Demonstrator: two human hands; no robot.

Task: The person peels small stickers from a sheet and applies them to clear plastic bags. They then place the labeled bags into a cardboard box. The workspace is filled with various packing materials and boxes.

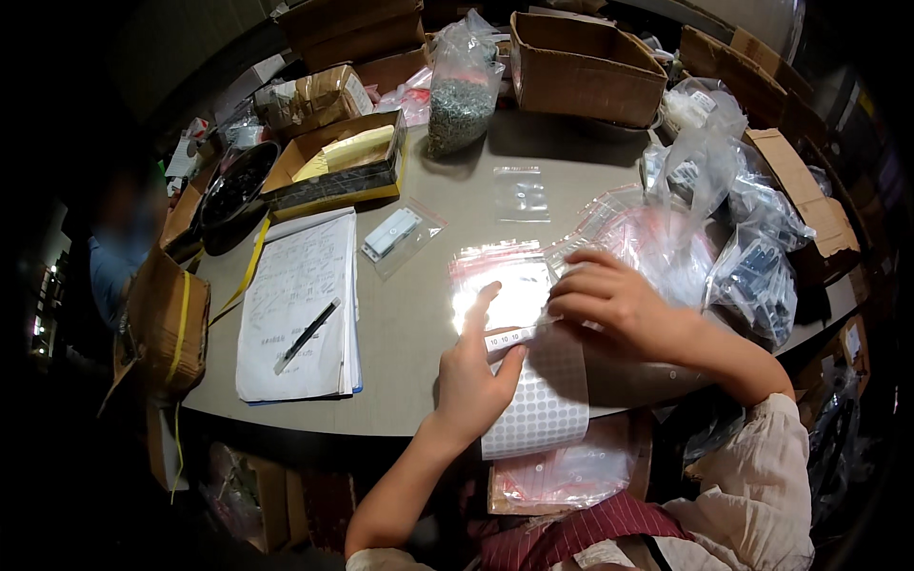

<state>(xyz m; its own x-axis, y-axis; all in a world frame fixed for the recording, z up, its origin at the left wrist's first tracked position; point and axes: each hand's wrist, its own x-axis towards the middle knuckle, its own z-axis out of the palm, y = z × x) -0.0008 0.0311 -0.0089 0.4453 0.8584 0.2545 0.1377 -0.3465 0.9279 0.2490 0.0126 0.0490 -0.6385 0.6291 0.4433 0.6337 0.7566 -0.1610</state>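
Note:
My left hand (476, 371) grips a sheet of small round stickers (538, 404), thumb on top. The sheet's upper edge is bent over the fingers, showing a row of printed dots, and its lower part hangs past the table's front edge. Close to the sheet's upper right corner, my right hand (614, 300) has its fingers curled together; whatever sits at the fingertips is too small or hidden. Beneath both hands lies a stack of clear zip bags (514, 271) with red-striped tops, glaring in the light. A single zip bag (521, 195) with a round sticker lies farther back.
To the left are a notepad (276, 324) with a pen (307, 335) on it, and a bagged white part (392, 234). A bag of small metal pieces (462, 109) and cardboard boxes (586, 71) line the back. Filled plastic bags (757, 276) crowd the right side.

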